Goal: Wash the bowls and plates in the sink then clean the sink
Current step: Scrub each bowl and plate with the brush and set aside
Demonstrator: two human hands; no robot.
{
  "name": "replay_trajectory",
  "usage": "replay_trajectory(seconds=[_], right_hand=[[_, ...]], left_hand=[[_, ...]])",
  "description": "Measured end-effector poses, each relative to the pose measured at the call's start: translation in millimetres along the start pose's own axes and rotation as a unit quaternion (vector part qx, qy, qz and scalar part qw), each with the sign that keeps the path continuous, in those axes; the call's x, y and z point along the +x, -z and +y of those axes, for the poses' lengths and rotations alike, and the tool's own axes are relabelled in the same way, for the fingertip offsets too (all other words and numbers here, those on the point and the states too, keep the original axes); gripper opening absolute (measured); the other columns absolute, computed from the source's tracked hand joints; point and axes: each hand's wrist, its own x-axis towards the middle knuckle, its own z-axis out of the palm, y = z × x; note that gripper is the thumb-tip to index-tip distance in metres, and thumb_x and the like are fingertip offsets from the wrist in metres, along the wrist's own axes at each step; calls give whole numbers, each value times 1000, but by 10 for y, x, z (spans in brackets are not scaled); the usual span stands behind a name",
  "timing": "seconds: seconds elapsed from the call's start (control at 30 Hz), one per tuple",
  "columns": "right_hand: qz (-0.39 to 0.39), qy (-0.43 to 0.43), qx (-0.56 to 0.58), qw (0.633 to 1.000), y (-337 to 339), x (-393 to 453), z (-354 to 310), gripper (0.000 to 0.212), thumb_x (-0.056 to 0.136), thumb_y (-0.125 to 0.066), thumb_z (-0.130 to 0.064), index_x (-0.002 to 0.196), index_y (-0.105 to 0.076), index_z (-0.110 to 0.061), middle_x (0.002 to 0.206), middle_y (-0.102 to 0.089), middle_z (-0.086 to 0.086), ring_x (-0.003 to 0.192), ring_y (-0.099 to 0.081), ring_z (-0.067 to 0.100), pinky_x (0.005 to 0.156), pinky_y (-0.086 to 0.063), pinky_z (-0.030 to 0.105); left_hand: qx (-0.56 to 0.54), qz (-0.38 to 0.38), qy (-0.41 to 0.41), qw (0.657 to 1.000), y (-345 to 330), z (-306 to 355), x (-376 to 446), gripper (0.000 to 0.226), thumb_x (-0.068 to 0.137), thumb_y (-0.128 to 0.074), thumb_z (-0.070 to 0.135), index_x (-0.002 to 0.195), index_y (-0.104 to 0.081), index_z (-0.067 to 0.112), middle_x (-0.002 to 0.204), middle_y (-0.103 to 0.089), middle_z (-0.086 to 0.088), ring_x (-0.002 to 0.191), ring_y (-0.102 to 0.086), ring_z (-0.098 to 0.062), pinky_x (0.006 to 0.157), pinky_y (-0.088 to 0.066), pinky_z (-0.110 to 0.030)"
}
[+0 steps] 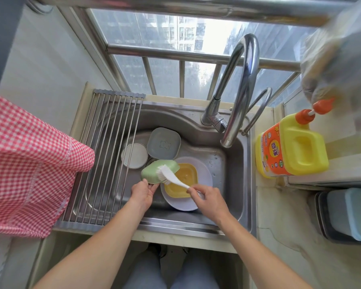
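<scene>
Scrubbing in the sink [233,163]: left hand [143,193] grips the near edge of the green bowl [154,171], tilted on its side; right hand [209,198] pinches the handle of the white brush [172,176], bristles against the bowl's outer wall. Just right of it, a yellow bowl [184,180] sits upright on a white plate [202,174] on the sink floor. Behind the green bowl: a grey square dish [164,142] and a small white round dish [134,155], touching each other. Roll-up rack [104,155] covers the sink's left side, red checked cloth [29,163] draped at its left edge. Faucet [238,90] arcs over the back right corner; can't tell if water runs. Yellow detergent bottle [292,149] stands on the table right of the sink.
</scene>
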Motion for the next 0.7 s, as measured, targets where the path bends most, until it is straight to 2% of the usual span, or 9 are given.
replay_trajectory(seconds=[0.13, 0.17, 0.3, 0.4, 0.47, 0.53, 0.6, 0.63, 0.7], right_hand=[[97, -88, 9, 991, 32, 44, 78, 28, 95, -50, -53, 100, -74, -38, 69, -67, -10, 67, -62, 15, 63, -50, 35], [97, -86, 14, 991, 44, 56, 96, 27, 95, -51, -52, 99, -74, -38, 69, -66, -10, 67, -62, 15, 64, -50, 35], [-25, 9, 13, 1000, 113, 33, -10, 23, 97, -55, -49, 97, -75, -38, 66, -63, -20, 61, -54, 6, 62, -44, 26], [25, -70, -7, 997, 128, 127, 73, 29, 94, -51, -53, 101, -75, -39, 81, -71, -14, 77, -63, 13, 73, -55, 34], [44, -113, -41, 992, 140, 170, 102, 31, 93, -48, -52, 101, -75, -38, 85, -72, -6, 81, -64, 21, 73, -55, 35], [1, -83, -21, 996, 114, 175, 49, 29, 94, -50, -52, 98, -76, -39, 76, -69, -13, 72, -60, 9, 67, -50, 27], [-41, -47, 7, 998, 108, 144, -94, 26, 96, -54, -49, 95, -77, -37, 64, -61, -20, 63, -53, -1, 60, -41, 15], [-38, -46, 14, 998, 88, 153, -121, 26, 96, -54, -47, 94, -77, -36, 64, -61, -21, 64, -53, -1, 61, -41, 15], [0, -106, 28, 994, 48, 216, -71, 28, 96, -53, -45, 92, -77, -31, 75, -68, -13, 73, -60, 9, 69, -49, 27]], left_hand=[[24, -19, 25, 999, 55, -7, 17, 35, 106, -29, -4, 140, -35, -14, 140, -48, -32, 128, -52, -44, 103, -45, -54], [29, -28, 33, 999, 68, -12, 22, 35, 107, -30, -2, 140, -36, -13, 140, -49, -31, 128, -53, -43, 101, -47, -54], [68, -64, 36, 995, 89, -14, 17, 33, 109, -30, 5, 137, -44, -4, 127, -57, -23, 113, -61, -35, 96, -48, -50], [116, -89, 19, 989, 106, -18, 11, 29, 109, -28, 8, 131, -48, 7, 117, -62, -16, 100, -63, -29, 91, -51, -48], [199, -120, 2, 973, 117, -35, 17, 25, 109, -31, 11, 119, -53, 14, 110, -66, -12, 89, -66, -24, 76, -58, -41], [297, -163, -20, 941, 115, -69, -4, 22, 108, -36, 9, 107, -56, 15, 102, -66, -12, 78, -66, -21, 60, -60, -34], [341, -189, -38, 920, 121, -110, 0, 22, 106, -37, 5, 104, -57, 14, 98, -66, -11, 72, -64, -19, 56, -60, -32], [350, -193, -45, 915, 129, -120, 6, 22, 106, -37, 4, 103, -57, 13, 96, -65, -12, 71, -64, -19, 56, -60, -32], [357, -200, -54, 911, 156, -120, 20, 21, 105, -38, 2, 98, -54, 11, 91, -62, -13, 72, -62, -20, 55, -60, -32]])
